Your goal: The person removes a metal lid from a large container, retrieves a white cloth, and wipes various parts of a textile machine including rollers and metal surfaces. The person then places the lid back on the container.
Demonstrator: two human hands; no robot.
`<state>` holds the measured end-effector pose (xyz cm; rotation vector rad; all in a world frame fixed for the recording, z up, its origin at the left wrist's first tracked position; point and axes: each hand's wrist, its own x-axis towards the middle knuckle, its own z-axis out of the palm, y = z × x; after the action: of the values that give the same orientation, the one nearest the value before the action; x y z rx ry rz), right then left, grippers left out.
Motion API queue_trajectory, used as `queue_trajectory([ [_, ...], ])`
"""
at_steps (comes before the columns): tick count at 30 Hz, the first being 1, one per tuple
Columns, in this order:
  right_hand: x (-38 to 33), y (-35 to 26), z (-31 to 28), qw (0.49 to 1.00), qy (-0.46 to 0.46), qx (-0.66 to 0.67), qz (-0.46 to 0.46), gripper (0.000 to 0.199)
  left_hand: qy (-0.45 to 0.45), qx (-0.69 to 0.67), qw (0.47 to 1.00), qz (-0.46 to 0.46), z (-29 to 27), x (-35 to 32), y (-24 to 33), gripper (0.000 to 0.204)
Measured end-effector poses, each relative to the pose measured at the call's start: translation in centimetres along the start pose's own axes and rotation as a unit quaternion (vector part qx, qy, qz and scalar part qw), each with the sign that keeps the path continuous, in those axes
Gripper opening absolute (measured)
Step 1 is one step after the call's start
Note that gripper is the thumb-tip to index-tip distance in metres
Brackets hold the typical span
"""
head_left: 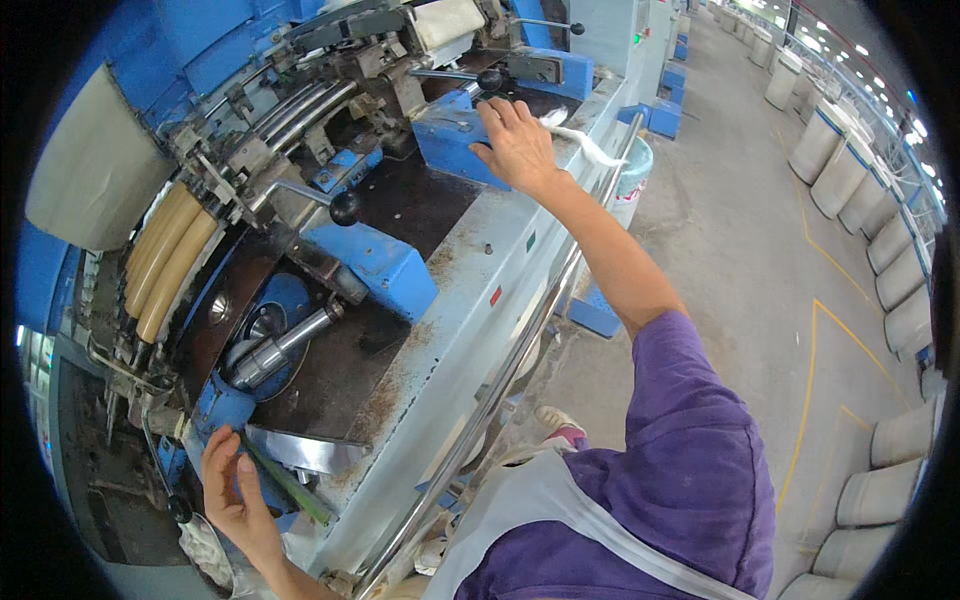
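My right hand (517, 148) rests with its fingers spread over the top of a blue metal block (455, 140) on the machine, close to a lever with a black ball knob (489, 81). A white strand of fibre (590, 147) lies just beyond that hand. At the lower left, my left hand (236, 497) is loosely curved, thumb apart from the fingers, and nothing shows in it. Its fingertips are beside a green strip (287, 480) and a shiny curved metal plate (305, 452); whether they touch the machine I cannot tell.
Tan rollers (170, 262), a second black-knobbed lever (344, 208) and a steel shaft (285, 347) sit on the machine. A metal rail (480, 410) runs along its front. A bin (630, 180) stands past my right arm; white cans (842, 160) line the aisle's far side.
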<state>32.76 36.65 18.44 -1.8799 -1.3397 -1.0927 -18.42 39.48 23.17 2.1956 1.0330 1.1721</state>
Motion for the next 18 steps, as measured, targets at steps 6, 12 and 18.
queue_trajectory([
  [6, 1.8, -1.6, 2.7, 0.978, 0.005, -0.159, -0.132, 0.009, -0.004, -0.037, 0.998, 0.053, 1.2, 0.5, 0.0, 0.020],
  [12, 3.1, -2.8, 0.9, 0.998, 0.042, 0.002, -0.048, 0.008, 0.006, -0.054, 0.997, 0.059, 1.6, 0.2, 0.2, 0.020],
  [18, 4.4, -12.3, -7.3, 0.916, -0.004, 0.399, -0.048, 0.029, 0.053, -0.178, 0.983, -0.011, 1.4, 0.5, -0.8, 0.021],
])
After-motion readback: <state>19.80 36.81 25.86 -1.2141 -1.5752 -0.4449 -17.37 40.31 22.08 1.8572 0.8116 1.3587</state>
